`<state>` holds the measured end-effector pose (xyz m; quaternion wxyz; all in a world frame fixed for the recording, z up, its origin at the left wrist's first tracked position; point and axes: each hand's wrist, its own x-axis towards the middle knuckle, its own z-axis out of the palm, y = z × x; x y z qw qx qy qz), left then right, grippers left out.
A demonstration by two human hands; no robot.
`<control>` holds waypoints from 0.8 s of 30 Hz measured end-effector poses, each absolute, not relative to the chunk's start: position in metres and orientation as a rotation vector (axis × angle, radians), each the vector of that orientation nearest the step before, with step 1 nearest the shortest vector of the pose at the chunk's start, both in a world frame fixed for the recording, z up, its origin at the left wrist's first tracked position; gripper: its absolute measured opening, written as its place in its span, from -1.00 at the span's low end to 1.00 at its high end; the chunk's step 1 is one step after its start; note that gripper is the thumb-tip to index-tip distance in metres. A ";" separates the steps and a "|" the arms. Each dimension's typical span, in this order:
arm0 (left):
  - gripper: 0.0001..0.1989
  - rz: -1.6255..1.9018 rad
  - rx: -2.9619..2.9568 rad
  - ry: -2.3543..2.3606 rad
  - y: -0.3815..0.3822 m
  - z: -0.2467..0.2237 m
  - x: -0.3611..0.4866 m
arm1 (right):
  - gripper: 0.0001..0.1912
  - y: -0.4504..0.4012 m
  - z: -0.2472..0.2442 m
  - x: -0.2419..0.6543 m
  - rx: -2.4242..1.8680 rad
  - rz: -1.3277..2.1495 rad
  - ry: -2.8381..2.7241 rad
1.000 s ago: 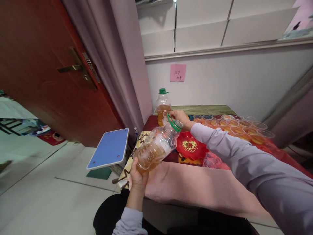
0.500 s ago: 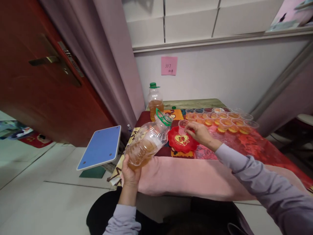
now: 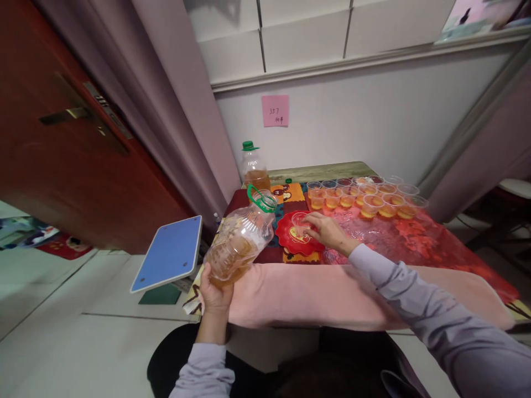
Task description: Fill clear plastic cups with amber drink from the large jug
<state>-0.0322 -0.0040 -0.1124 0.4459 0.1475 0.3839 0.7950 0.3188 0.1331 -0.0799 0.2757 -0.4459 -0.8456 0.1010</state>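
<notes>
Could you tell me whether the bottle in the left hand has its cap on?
No, the tilted bottle in the left hand shows an open, uncapped mouth.

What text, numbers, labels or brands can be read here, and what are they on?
"357": handwritten on the pink note on the wall.
Handwriting under the number: too small and blurred to read.
Red plate: gold print in the middle, no readable words.
Tilted bottle and standing bottle: no label or brand visible.
</notes>
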 end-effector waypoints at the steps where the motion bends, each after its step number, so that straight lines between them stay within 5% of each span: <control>1: -0.54 1.962 0.368 0.950 -0.004 -0.113 -0.033 | -0.70 0.131 -0.074 0.322 -1.179 0.261 -2.237; 8: -0.52 1.971 0.394 0.936 -0.004 -0.116 -0.034 | -0.54 0.099 -0.044 0.277 -1.028 0.715 -1.578; 17: -0.50 1.968 0.354 0.965 -0.008 -0.116 -0.031 | 0.16 0.064 -0.089 0.175 -0.538 1.414 -1.338; 24: -0.50 2.008 0.404 1.029 -0.009 -0.113 -0.025 | 0.11 0.072 -0.097 0.180 -0.555 1.473 -1.244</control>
